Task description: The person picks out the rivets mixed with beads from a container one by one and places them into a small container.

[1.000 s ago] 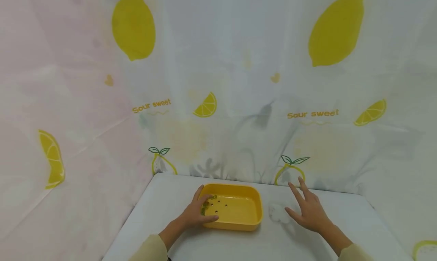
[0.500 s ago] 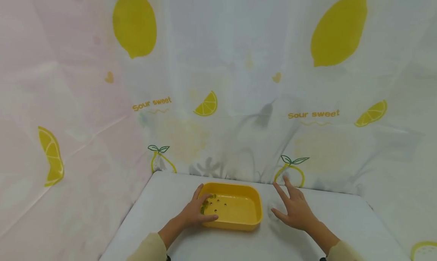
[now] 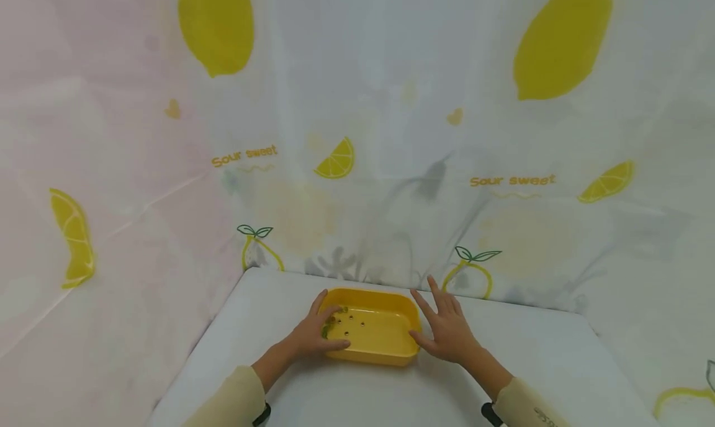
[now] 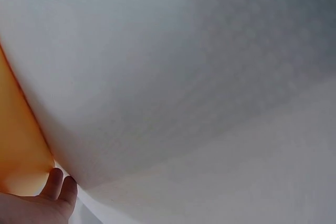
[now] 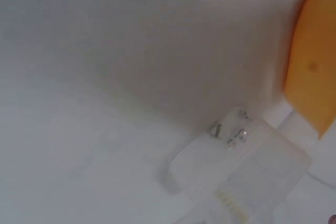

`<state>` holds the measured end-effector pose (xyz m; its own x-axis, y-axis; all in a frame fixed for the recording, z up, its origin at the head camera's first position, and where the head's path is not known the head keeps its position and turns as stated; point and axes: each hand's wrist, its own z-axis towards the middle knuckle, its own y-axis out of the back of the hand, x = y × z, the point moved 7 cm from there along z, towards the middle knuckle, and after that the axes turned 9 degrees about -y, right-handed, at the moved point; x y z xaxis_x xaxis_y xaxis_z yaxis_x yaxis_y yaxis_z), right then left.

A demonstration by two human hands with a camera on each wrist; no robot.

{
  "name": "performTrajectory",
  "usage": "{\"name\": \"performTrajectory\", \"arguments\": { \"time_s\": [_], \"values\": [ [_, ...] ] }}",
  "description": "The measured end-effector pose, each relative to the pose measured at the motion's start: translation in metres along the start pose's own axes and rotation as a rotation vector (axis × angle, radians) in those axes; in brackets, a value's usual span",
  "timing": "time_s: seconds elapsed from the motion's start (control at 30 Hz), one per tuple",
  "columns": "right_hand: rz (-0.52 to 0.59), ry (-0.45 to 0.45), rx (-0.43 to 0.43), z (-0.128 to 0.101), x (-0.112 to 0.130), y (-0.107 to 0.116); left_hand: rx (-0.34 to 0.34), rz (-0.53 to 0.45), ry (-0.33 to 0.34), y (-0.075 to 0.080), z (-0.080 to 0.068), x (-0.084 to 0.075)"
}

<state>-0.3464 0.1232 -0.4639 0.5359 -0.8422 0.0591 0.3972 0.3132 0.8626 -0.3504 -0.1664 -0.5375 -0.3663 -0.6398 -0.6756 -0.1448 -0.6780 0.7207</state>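
A yellow rectangular basin [image 3: 385, 338] stands on the white table. My left hand [image 3: 307, 338] grips its left end, with the thumb over the front rim and fingers over the left side. Small green and yellow pieces [image 3: 328, 329] lie inside at that end, partly covered by the hand. Fingertips of this hand [image 4: 50, 203] show beside the basin wall in the left wrist view. At the right end, my right hand [image 3: 449, 334] has its fingers spread and extended, thumb tip right at the rim, and holds nothing.
In the right wrist view, a clear, whitish flat thing with small shiny bits [image 5: 236, 161] lies near the basin; in the head view the right hand hides it. Several small dark dots [image 3: 362, 324] mark the basin floor. A lemon-print curtain [image 3: 357, 216] hangs behind the table.
My right hand has moved left, over the clear thing and up to the basin's right rim. The left hand stays on the left end. The head view has tilted slightly down.
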Motion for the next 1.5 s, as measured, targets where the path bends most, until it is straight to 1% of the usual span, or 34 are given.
{"name": "performTrajectory", "arguments": {
  "time_s": [0.17, 0.27, 0.37, 0.5, 0.63, 0.7, 0.8, 0.93, 1.03, 1.13, 1.23, 1.3, 1.37, 1.5],
  "values": [
    [-0.001, 0.0, -0.032, 0.014, 0.015, -0.009, -0.001, -0.002, -0.009, 0.004, -0.001, -0.002],
    [-0.009, -0.038, -0.052, 0.022, 0.022, -0.012, -0.012, 0.001, -0.024, 0.005, 0.001, -0.005],
    [-0.01, -0.082, -0.036, 0.027, 0.031, -0.019, -0.023, 0.002, -0.025, 0.006, 0.001, -0.006],
    [0.0, -0.138, 0.026, 0.027, 0.041, -0.036, -0.021, -0.01, -0.015, 0.003, -0.001, -0.005],
    [0.041, -0.143, 0.039, 0.027, 0.054, -0.048, -0.017, -0.007, -0.001, 0.0, -0.005, -0.002],
    [0.077, -0.137, 0.024, 0.03, 0.061, -0.051, -0.02, 0.0, 0.004, 0.001, -0.005, -0.001],
    [0.131, -0.184, 0.03, 0.037, 0.069, -0.054, -0.035, 0.009, -0.002, 0.003, -0.002, -0.001],
    [0.216, -0.292, 0.097, 0.045, 0.08, -0.064, -0.042, 0.008, 0.002, 0.004, 0.002, 0.0],
    [0.262, -0.337, 0.159, 0.049, 0.09, -0.073, -0.02, -0.006, 0.014, -0.001, 0.002, 0.001],
    [0.308, -0.337, 0.239, 0.055, 0.099, -0.084, -0.02, -0.019, 0.015, -0.002, 0.002, 0.002],
    [0.381, -0.334, 0.329, 0.06, 0.105, -0.096, -0.04, -0.015, -0.013, 0.0, 0.004, 0.0],
    [0.431, -0.324, 0.361, 0.063, 0.106, -0.102, -0.055, -0.01, -0.041, 0.002, 0.005, -0.002],
    [0.493, -0.326, 0.388, 0.065, 0.107, -0.106, -0.051, -0.002, -0.06, 0.002, 0.005, -0.004],
    [0.574, -0.306, 0.44, 0.065, 0.113, -0.114, -0.037, 0.017, -0.057, 0.004, 0.001, -0.002]
  ]
}}
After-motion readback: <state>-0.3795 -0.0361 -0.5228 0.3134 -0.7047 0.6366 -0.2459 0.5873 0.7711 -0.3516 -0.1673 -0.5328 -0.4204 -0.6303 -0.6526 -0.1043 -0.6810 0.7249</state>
